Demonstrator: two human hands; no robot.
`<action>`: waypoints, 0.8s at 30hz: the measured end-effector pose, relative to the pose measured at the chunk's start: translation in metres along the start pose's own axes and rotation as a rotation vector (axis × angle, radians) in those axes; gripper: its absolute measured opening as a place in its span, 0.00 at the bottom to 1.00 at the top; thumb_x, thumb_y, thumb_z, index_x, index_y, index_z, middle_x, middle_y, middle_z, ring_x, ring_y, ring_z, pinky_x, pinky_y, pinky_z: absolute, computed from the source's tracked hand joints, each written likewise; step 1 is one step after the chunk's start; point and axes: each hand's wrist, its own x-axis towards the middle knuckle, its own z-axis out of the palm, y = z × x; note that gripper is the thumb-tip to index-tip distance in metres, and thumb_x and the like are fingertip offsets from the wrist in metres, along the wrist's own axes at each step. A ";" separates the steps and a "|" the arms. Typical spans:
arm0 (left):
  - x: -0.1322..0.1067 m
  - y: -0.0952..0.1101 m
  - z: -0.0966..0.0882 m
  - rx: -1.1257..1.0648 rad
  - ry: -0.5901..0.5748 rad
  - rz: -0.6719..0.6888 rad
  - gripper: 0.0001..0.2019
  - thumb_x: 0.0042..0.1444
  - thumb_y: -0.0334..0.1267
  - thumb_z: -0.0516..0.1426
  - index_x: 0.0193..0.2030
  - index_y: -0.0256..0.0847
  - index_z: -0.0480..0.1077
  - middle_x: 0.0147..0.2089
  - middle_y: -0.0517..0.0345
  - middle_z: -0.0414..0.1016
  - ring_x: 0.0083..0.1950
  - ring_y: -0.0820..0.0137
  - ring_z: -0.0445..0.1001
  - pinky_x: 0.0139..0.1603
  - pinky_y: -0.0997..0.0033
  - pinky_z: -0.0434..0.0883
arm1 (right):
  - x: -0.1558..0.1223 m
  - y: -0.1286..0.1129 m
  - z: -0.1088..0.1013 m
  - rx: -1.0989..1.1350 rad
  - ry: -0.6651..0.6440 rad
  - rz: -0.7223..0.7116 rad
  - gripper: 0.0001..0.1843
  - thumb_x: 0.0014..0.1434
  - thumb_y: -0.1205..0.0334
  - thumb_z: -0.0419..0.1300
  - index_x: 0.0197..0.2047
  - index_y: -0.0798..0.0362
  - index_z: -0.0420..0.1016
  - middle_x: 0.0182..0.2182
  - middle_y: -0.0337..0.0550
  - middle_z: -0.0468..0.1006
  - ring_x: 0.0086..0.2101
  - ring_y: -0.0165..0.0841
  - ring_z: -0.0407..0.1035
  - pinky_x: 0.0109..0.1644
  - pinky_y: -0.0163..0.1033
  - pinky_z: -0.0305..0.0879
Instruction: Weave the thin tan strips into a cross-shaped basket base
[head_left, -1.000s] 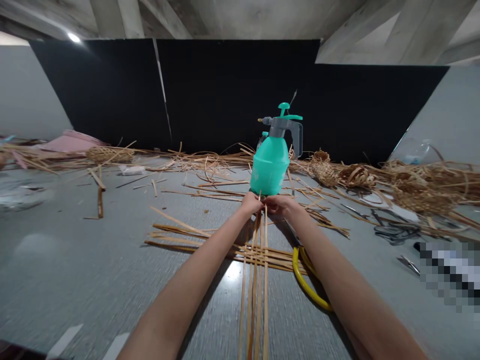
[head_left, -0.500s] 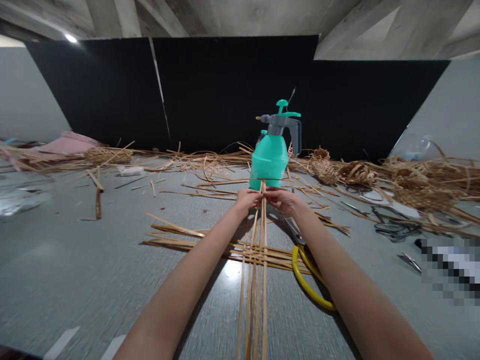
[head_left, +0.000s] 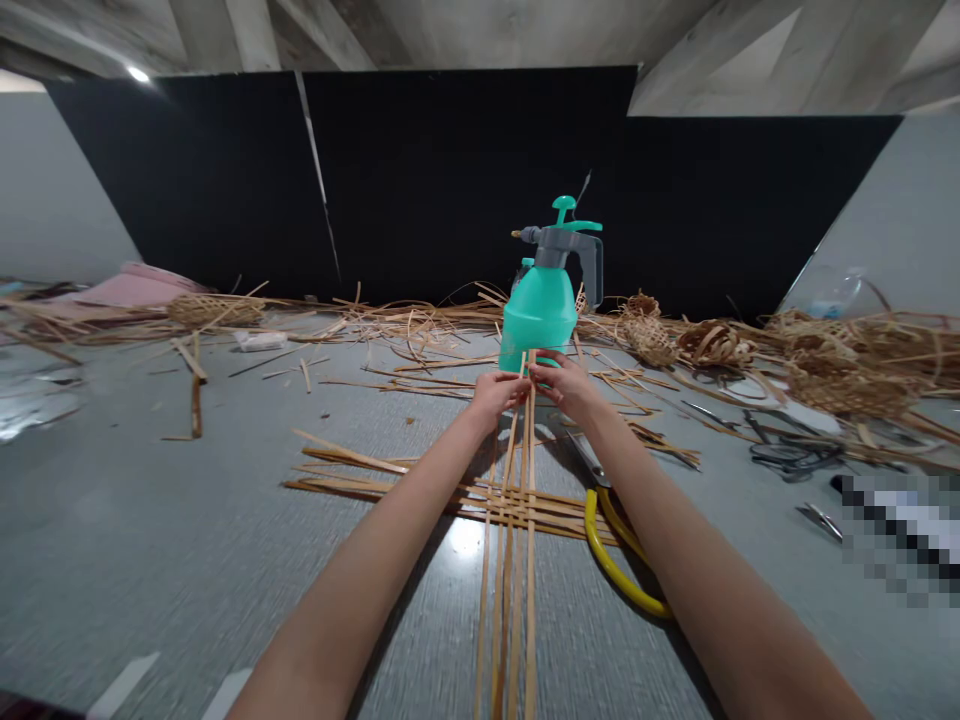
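Grey work surface (head_left: 150, 560): left hand (head_left: 493, 398) and right hand (head_left: 564, 388) pinch bamboo strips (head_left: 523, 425) raised from a flat weave (head_left: 510, 510).

right hand (head_left: 564, 386) raised higher, bamboo strips (head_left: 523, 385) spread apart at tips

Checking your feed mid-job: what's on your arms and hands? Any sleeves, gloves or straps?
Nothing shows on them. The left forearm and right forearm are bare, with no sleeve, cable or strap in view. The left hand and right hand wear no gloves; anything as small as a ring is too small to tell from this view.
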 end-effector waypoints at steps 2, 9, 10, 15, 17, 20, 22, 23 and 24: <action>-0.001 0.000 0.000 -0.005 -0.010 0.007 0.07 0.39 0.22 0.63 0.22 0.33 0.69 0.21 0.59 0.70 0.23 0.76 0.70 0.31 0.75 0.69 | -0.001 -0.001 0.000 0.042 0.003 -0.007 0.17 0.41 0.68 0.64 0.37 0.48 0.68 0.27 0.32 0.76 0.27 0.26 0.70 0.30 0.31 0.66; -0.001 0.000 0.000 -0.005 -0.019 0.017 0.07 0.41 0.21 0.62 0.21 0.34 0.70 0.20 0.60 0.70 0.23 0.77 0.69 0.32 0.76 0.69 | 0.000 -0.002 0.000 0.093 0.006 0.001 0.18 0.40 0.69 0.64 0.37 0.49 0.72 0.31 0.35 0.77 0.29 0.28 0.71 0.32 0.32 0.66; -0.002 0.001 0.000 -0.005 -0.019 0.014 0.07 0.41 0.21 0.62 0.21 0.34 0.70 0.20 0.60 0.70 0.23 0.77 0.70 0.32 0.76 0.69 | 0.000 -0.001 0.000 0.091 0.014 0.004 0.17 0.40 0.69 0.64 0.36 0.50 0.72 0.32 0.36 0.77 0.30 0.28 0.71 0.33 0.32 0.66; -0.003 0.001 0.000 0.013 -0.019 0.005 0.07 0.40 0.23 0.64 0.21 0.33 0.70 0.21 0.58 0.71 0.25 0.76 0.71 0.33 0.75 0.70 | 0.005 -0.001 -0.001 0.069 0.070 0.002 0.13 0.41 0.67 0.66 0.34 0.51 0.73 0.33 0.37 0.78 0.34 0.28 0.71 0.35 0.30 0.65; -0.003 0.001 0.001 0.033 -0.019 0.009 0.07 0.40 0.24 0.65 0.21 0.33 0.70 0.21 0.58 0.71 0.25 0.76 0.71 0.33 0.75 0.70 | 0.005 -0.002 -0.001 0.058 0.096 0.008 0.12 0.42 0.67 0.66 0.34 0.51 0.73 0.32 0.36 0.78 0.33 0.28 0.71 0.35 0.30 0.65; -0.001 -0.001 0.001 0.090 -0.007 0.019 0.07 0.40 0.26 0.65 0.21 0.32 0.70 0.21 0.57 0.71 0.24 0.75 0.70 0.33 0.74 0.70 | 0.003 -0.002 0.001 0.020 0.103 0.054 0.09 0.47 0.67 0.65 0.34 0.53 0.73 0.32 0.39 0.77 0.33 0.28 0.71 0.36 0.31 0.66; 0.002 -0.003 -0.001 0.151 0.020 0.027 0.07 0.40 0.27 0.65 0.20 0.32 0.70 0.21 0.57 0.71 0.24 0.75 0.70 0.32 0.74 0.69 | 0.002 0.000 0.002 -0.026 0.094 0.113 0.07 0.52 0.66 0.63 0.37 0.56 0.73 0.35 0.42 0.76 0.34 0.30 0.71 0.37 0.35 0.68; 0.003 -0.004 -0.002 0.189 0.038 0.031 0.07 0.41 0.28 0.64 0.19 0.33 0.70 0.20 0.58 0.70 0.24 0.74 0.70 0.31 0.74 0.69 | 0.001 0.002 0.003 -0.052 0.094 0.146 0.08 0.55 0.64 0.61 0.39 0.56 0.72 0.38 0.43 0.75 0.36 0.31 0.70 0.39 0.37 0.68; 0.005 -0.005 -0.004 0.231 0.058 0.033 0.08 0.42 0.29 0.64 0.17 0.33 0.69 0.18 0.59 0.69 0.24 0.73 0.70 0.30 0.75 0.68 | 0.001 0.004 0.003 -0.079 0.099 0.178 0.10 0.58 0.62 0.58 0.43 0.57 0.71 0.40 0.44 0.74 0.37 0.32 0.70 0.40 0.40 0.69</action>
